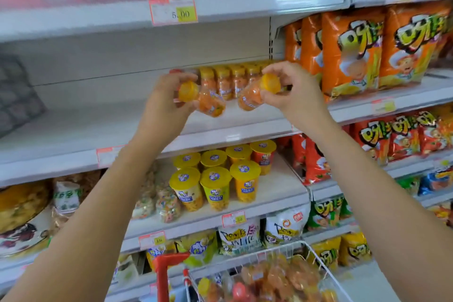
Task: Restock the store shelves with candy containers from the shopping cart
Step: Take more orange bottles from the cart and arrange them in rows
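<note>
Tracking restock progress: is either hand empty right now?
No: the left hand grips a yellow-capped bottle and the right hand grips a second bottle, both tilted.

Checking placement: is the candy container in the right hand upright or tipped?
Tipped: the right hand grips the candy container at its yellow cap, body slanting down-left.

white metal shelves [73,125] | pale back panel [122,51] | red-edged price tags [173,10] | orange snack bags [353,51] on the right | kinda soft even light
</note>
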`<state>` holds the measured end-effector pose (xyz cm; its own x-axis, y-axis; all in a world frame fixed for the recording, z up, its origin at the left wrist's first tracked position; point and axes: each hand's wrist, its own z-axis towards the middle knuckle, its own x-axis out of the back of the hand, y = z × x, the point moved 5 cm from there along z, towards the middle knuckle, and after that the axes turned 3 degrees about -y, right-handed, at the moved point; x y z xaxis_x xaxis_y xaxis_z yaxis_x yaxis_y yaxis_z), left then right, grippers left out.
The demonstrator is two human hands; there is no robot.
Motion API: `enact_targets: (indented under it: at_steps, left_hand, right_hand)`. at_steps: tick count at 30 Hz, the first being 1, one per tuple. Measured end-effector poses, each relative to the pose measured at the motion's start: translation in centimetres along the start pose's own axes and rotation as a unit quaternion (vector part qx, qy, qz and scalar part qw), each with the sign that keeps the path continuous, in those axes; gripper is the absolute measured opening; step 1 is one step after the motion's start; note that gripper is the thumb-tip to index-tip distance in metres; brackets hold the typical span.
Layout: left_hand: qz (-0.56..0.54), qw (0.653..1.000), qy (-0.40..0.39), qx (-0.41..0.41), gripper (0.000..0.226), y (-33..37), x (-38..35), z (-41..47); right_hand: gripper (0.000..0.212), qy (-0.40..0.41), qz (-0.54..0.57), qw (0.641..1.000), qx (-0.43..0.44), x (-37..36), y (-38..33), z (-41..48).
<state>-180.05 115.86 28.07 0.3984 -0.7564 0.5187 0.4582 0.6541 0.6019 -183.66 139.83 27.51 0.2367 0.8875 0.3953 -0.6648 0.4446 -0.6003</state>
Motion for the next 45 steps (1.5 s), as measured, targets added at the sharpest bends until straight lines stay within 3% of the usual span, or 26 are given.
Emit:
enact_targets:
  at_steps: [8, 15, 21, 28, 36, 45]
  left_hand:
    - [0.150, 0.985, -0.079, 0.038, 0.061, -4.2, -3.4, 7.2]
    - [0.049, 0.984, -0.140, 0.100, 0.062, -6.3, -5.7, 8.5]
    - [0.042, 0.973, -0.165, 0.158, 0.036, -9.0, -7.3, 7.7]
    - [0.062, 0.975, -0.150, 0.151, 0.027, -8.5, -7.9, 9.0]
    - [0.080, 0.979, -0.114, 0.147, 0.046, -9.3, -8.4, 9.5]
    - [0.163, 0.973, -0.090, 0.133, 0.048, -9.8, -9.0, 10.2]
  right_hand:
    - [0.052, -0.100, -0.018, 0.993, -0.053, -6.5, 3.1, 6.6]
    - [0.052, -0.116, 0.052, 0.988, -0.092, -9.0, 5.9, 8.1]
    - [0.084, -0.155, -0.019, 0.977, -0.148, -9.8, 8.2, 7.4]
    - [0.062, -0.189, -0.070, 0.965, -0.168, -10.9, 8.4, 8.6]
    - [0.044, -0.197, -0.083, 0.954, -0.210, -12.0, 10.0, 9.1]
    - [0.029, -0.187, -0.124, 0.961, -0.162, -12.8, 10.7, 9.1]
